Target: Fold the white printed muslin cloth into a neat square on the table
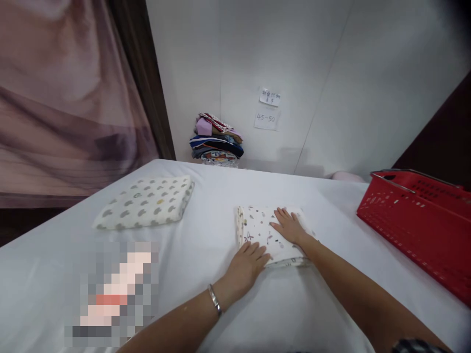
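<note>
A folded white cloth with a small scattered print (261,223) lies on the white-covered table, a little right of the middle. Flat on its near left corner rests my left hand (246,267), fingers stretched out, a silver bracelet at the wrist. My right hand (289,226) is spread open on the upper right part of the same cloth. Neither hand grips anything. Another folded cloth, white with grey mouse-head shapes (147,203), lies farther left, apart from both hands.
A red plastic basket (419,230) stands at the table's right side. Behind the far edge is a stack of folded clothes (217,142) by the wall. A pink curtain (73,98) hangs at the left. A blurred-out patch (114,294) covers the near left of the table.
</note>
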The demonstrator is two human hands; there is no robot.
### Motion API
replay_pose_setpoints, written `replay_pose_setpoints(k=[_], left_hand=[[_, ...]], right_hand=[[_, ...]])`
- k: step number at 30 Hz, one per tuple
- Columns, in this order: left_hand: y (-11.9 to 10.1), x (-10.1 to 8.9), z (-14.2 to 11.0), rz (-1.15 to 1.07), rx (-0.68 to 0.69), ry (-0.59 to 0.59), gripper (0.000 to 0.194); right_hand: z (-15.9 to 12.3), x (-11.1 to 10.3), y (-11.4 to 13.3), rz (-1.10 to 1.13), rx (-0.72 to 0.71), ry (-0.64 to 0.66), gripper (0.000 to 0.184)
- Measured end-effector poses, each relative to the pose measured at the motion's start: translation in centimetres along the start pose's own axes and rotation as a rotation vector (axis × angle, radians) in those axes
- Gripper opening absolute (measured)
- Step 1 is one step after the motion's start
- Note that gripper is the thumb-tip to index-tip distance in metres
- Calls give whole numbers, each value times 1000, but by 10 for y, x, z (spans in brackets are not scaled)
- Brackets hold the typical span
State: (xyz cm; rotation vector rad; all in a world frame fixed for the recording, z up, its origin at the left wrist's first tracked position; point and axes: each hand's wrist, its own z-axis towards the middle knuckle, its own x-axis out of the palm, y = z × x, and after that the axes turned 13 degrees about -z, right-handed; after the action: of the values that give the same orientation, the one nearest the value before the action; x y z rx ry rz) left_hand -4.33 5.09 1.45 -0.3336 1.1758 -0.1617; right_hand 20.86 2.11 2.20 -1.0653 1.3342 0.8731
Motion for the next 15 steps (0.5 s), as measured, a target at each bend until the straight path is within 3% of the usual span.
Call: replay_pose_setpoints(k=[4, 11, 15], left_hand=[[-3, -1, 1, -25, -4, -2, 29], [-5, -3, 4, -27, 3, 6, 33], [-7, -4, 4, -13, 24, -20, 28]], right_hand=[[0, -2, -5, 19, -11, 25, 70], [33, -39, -1, 60, -77, 21, 61], [61, -49, 0, 109, -76, 163, 66]])
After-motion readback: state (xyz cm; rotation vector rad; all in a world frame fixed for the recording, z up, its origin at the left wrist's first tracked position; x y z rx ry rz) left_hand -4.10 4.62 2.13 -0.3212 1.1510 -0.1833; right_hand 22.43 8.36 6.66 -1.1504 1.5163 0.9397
